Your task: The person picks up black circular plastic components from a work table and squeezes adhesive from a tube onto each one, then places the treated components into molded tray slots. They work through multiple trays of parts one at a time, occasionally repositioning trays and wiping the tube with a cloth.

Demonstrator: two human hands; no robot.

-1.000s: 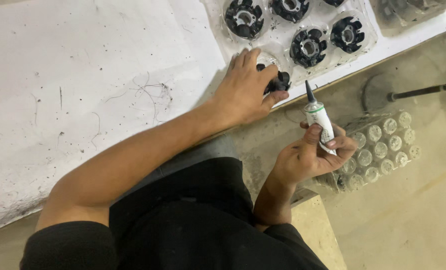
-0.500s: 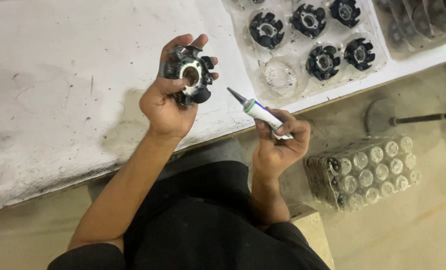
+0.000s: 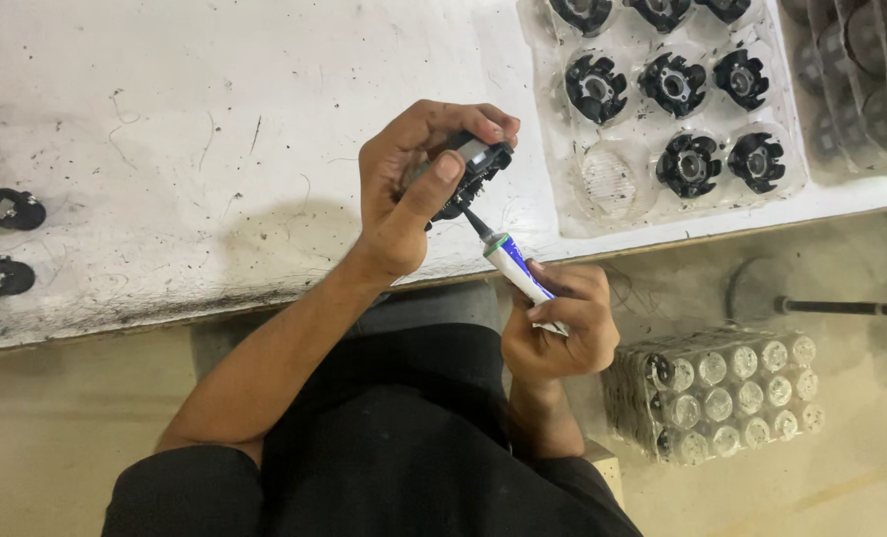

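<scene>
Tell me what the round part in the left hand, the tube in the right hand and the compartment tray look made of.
Round part: likely matte black moulded plastic, with a shiny metal-looking piece. Tube: apparently soft glossy white plastic, black tapered nozzle. Compartment tray: thin clear formed plastic; the table shows through an empty well.

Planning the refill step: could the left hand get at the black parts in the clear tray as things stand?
Probably not yet: the left hand is wrapped around a black part, so it has no free grip, though nothing lies between it and the clear tray.
</scene>
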